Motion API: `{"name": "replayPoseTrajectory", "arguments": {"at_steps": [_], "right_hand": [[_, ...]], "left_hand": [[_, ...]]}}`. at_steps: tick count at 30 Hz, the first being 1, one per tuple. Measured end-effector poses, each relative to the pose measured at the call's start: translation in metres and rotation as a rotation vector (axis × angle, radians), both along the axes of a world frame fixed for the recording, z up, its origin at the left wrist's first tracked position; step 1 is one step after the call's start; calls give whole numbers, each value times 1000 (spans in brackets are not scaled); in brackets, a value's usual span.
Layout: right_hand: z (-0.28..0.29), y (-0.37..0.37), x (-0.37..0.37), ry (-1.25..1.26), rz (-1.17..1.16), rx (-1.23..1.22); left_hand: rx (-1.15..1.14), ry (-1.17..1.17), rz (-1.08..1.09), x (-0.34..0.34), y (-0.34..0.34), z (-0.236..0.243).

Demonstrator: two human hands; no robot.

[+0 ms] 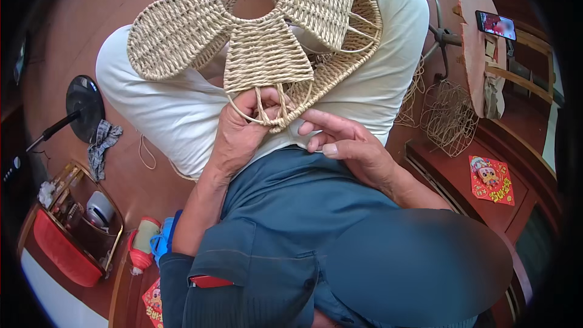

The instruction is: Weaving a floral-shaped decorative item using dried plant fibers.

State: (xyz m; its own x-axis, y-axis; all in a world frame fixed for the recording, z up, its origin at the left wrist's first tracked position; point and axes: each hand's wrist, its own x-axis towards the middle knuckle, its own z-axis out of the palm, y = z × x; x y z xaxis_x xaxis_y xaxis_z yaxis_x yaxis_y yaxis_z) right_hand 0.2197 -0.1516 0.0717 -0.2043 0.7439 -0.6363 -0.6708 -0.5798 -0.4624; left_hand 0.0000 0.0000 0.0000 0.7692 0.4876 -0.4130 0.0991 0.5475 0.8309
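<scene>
While it rests on white trousers (164, 103), woven flower piece (264, 54) judged light, springy | left hand (238, 130): fingers grasping its lower hoop (237, 109) | right hand (355, 146): fingers loose, contact unclear | hoop likely firmest hold

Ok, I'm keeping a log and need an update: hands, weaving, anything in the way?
Left hand gripping woven piece below lower petal. Right hand open close by, contact unclear. Nothing visible blocking either hand.

I see the woven flower (267, 54) cut off at the top, the left hand (238, 132) partly hidden, probably behind the cords (260, 106), and a phone screen (496, 25) too small to read.
</scene>
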Motion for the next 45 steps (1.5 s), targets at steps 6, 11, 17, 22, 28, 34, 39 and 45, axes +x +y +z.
{"name": "replayPoseTrajectory", "arguments": {"at_steps": [6, 11, 17, 22, 28, 34, 39, 45], "right_hand": [[-5, 5, -28, -665, -70, 82], [-11, 15, -29, -1220, -35, 303], [-20, 22, -34, -1439, -123, 462], [-35, 23, -40, -1438, -214, 533], [-28, 25, -39, -1554, -202, 573], [-23, 26, -38, -1611, -213, 612], [-35, 23, -39, -1592, -222, 579], [-34, 22, -39, -1580, -175, 584]], "left_hand": [[-43, -63, 37, 7, 6, 14], [-75, -79, -60, 14, 12, 6], [-12, 70, -116, 1, 16, 11], [21, 17, 29, -8, 2, -13], [36, 106, -5, -3, 12, 1], [-87, 34, -60, 6, 20, -1], [-36, 59, -16, 0, 13, 6], [-138, 39, -16, 6, 16, 8]]}}
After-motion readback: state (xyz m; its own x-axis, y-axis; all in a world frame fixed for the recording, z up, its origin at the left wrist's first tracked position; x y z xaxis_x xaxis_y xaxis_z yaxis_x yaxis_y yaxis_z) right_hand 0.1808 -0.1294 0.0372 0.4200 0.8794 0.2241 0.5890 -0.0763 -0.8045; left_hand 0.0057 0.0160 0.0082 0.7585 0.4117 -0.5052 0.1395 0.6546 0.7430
